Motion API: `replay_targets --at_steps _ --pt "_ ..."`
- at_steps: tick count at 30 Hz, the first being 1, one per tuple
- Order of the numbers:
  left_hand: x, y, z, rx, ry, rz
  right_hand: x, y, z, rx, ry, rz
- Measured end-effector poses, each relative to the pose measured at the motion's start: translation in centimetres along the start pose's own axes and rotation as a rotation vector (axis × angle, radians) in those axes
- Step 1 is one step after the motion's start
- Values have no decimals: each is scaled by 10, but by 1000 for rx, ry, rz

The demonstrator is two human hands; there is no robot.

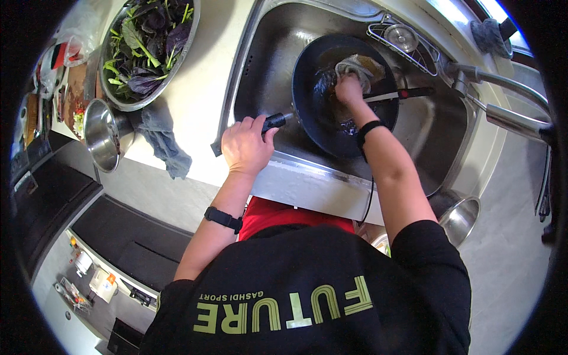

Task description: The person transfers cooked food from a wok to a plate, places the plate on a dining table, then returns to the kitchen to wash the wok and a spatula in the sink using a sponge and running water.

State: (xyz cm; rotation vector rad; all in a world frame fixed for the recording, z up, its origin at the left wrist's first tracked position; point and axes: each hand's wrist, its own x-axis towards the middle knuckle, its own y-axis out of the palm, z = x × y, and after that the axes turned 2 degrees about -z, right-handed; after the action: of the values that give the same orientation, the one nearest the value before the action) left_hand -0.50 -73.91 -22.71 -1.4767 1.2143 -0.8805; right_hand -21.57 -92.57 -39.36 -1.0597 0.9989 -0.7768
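Note:
A dark wok rests in a stainless steel sink, with some water inside it. My left hand is closed around its black handle above the sink's near left edge. Inside the wok, my right hand presses a bunched, pale cloth against the bottom. A utensil with a black-and-red handle lies across the wok's right rim; its other end is hidden by my right hand and forearm.
A wire rack holding a metal strainer hangs at the sink's back right, near the faucet. Leafy vegetables fill a large metal basin on the left counter. A steel bowl and grey cloth lie near its edge.

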Motion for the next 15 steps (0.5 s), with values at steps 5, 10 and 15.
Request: replay_targets --at_steps 5,10,15 --pt "0 -1 6 -31 -7 -2 -16 13 -2 323 -148 -8" --pt "4 4 6 -16 5 -14 13 18 -5 367 168 -143" --pt "2 7 9 -7 -2 -2 14 20 0 390 -295 228"
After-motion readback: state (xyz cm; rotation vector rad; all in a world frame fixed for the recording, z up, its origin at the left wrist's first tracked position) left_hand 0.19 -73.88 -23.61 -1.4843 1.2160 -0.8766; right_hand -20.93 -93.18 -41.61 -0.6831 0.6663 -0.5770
